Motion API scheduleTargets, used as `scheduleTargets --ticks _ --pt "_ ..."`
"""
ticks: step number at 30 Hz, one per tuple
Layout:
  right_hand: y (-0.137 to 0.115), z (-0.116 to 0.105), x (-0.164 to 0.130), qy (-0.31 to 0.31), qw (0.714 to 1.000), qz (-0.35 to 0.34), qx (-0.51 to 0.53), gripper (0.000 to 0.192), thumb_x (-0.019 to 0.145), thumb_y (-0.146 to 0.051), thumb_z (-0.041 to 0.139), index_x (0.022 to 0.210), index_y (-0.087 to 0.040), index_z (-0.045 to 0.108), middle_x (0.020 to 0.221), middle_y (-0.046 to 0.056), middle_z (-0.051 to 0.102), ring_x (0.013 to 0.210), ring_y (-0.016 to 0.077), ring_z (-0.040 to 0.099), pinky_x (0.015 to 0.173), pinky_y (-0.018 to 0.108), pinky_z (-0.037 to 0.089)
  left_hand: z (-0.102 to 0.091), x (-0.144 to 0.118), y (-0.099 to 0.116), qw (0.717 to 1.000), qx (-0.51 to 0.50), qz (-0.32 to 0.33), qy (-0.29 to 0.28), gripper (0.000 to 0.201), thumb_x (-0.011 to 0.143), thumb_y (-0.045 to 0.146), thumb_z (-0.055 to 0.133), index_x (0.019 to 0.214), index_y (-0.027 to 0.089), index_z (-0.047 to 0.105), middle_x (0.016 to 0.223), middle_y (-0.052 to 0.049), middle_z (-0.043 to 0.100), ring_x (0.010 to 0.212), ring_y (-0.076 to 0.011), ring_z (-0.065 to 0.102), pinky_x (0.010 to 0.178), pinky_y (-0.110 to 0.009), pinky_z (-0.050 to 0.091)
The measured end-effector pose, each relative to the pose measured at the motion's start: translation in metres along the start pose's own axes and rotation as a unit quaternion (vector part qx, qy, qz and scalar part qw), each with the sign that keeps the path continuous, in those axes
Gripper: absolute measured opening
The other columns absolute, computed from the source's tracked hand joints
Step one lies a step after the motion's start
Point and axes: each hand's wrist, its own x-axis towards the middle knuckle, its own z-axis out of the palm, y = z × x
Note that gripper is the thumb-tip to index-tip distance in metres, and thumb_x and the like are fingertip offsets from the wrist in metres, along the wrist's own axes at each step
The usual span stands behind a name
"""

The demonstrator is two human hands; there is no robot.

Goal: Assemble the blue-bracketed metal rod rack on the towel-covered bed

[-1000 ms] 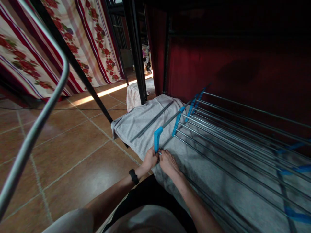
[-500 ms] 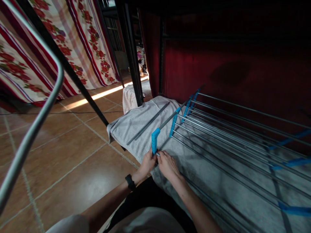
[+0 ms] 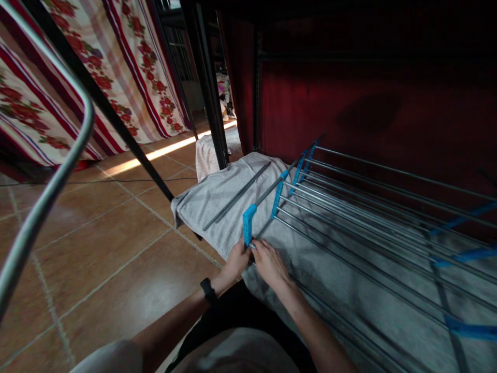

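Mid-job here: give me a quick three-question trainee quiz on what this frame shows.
1. True or false: the left hand and right hand meet at the blue bracket of the drying rack.
2. What lies under the rack rods? A) grey towel B) newspaper C) bare tile
3. Which wrist carries the black wristband?
Key: 1 true; 2 A, the grey towel; 3 left.

rack (image 3: pixel 349 207) on towel (image 3: pixel 217 197) | loose rod (image 3: pixel 236 197) left of rack | curtain (image 3: pixel 116 67) behind, left
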Motion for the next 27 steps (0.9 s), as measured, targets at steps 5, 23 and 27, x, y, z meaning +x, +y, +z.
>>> scheduleTargets --ticks 5,23,27 --pt "0.000 -0.001 -0.001 -0.002 1.000 -0.002 0.013 0.034 0.103 -0.024 0.035 0.131 -0.024 0.055 0.122 0.004 0.067 0.108 0.0172 0.064 0.089 0.027 0.046 -0.005 0.001 -0.001 0.999 -0.017 0.017 -0.044 0.023 0.073 0.011 0.053 0.093 0.015 0.064 0.087 -0.004 0.065 0.083 -0.0181 0.058 0.084 -0.033 0.051" --pt "0.001 -0.004 -0.002 -0.014 1.000 -0.011 0.018 0.049 0.099 -0.017 0.034 0.147 -0.020 0.037 0.131 0.009 0.065 0.115 0.0200 0.063 0.093 0.030 0.046 -0.023 -0.001 0.001 0.988 -0.027 0.027 -0.152 0.033 0.072 0.011 0.055 0.103 0.017 0.063 0.087 -0.001 0.064 0.086 -0.0174 0.058 0.086 -0.033 0.052" --pt "-0.004 -0.008 -0.009 0.015 0.999 -0.019 -0.030 0.049 0.101 -0.022 0.034 0.149 -0.018 0.036 0.128 0.011 0.064 0.113 0.0225 0.062 0.097 0.034 0.047 -0.023 -0.003 0.003 0.988 -0.025 0.027 -0.148 0.031 0.074 0.017 0.060 0.105 0.017 0.062 0.093 -0.002 0.065 0.089 -0.0182 0.058 0.090 -0.034 0.052"
